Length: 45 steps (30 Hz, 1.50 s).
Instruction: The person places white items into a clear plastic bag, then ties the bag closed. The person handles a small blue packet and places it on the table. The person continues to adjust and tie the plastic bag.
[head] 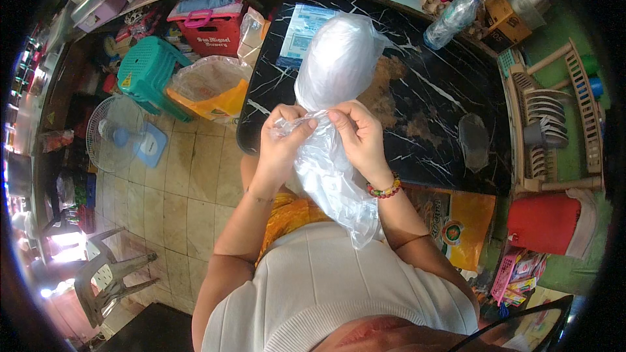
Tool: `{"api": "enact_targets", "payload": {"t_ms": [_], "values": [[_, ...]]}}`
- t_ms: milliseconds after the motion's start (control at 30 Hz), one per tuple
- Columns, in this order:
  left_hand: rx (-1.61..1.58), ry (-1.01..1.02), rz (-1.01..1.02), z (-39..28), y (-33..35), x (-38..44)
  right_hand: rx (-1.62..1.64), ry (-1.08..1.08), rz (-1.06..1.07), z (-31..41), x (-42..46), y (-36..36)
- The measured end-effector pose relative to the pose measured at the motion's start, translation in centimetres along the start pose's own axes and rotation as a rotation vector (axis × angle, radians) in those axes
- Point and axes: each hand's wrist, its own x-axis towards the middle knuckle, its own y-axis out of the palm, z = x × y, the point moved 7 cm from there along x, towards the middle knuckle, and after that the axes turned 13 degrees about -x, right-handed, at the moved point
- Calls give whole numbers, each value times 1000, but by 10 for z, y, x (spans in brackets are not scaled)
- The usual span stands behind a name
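Note:
A thick bundle of clear plastic bags (pixel 337 58) rests on the black marble-patterned table (pixel 440 88). Its near part, a loose length of clear plastic (pixel 332 185), drapes toward my lap. My left hand (pixel 288 141) pinches the gathered plastic between thumb and fingers. Opposite it, my right hand (pixel 359 136) grips the same plastic with thumb and forefinger, close to the left. A beaded bracelet (pixel 384 186) circles my right wrist. Beneath the bundle's far left side lies a printed blue-and-white packet (pixel 305 31). Brown worn patches (pixel 391 92) mark the tabletop beside the bundle.
A plastic-wrapped cylindrical bundle (pixel 452 19) stands at the table's back right. Along the right wall is a dish rack (pixel 552 117) with plates. Teal stacked stools (pixel 149 70), an orange sack (pixel 210 88), a fan (pixel 116 132) and a red crate (pixel 210 31) are left of the table.

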Motion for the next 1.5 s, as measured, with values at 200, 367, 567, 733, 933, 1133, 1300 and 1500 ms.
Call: {"api": "enact_targets", "payload": {"t_ms": [200, 367, 567, 733, 933, 1133, 1300, 1500], "values": [[15, -53, 59, 3, -2, 2, 6, 42, 1, -1, 1, -4], [-101, 15, 115, 9, 1, 3, -80, 40, -13, 2, 2, 0], [-561, -388, 182, 26, 4, -13, 185, 242, -49, -18, 8, -1], [-376, -470, 307, 10, 19, 4, 898, 445, 199, -2, 21, -9], [-787, -293, 351, -68, 93, 63, 624, 236, 152, -18, 59, -48], [-19, -92, 0, -36, 58, 114, 775, 309, -50, -111, 87, -39], [249, 11, -83, 41, -16, 104, 359, 469, -186, -185, 68, 12], [-92, -164, -211, 62, -30, 99, 648, 907, 8, -186, 67, 37]]}}
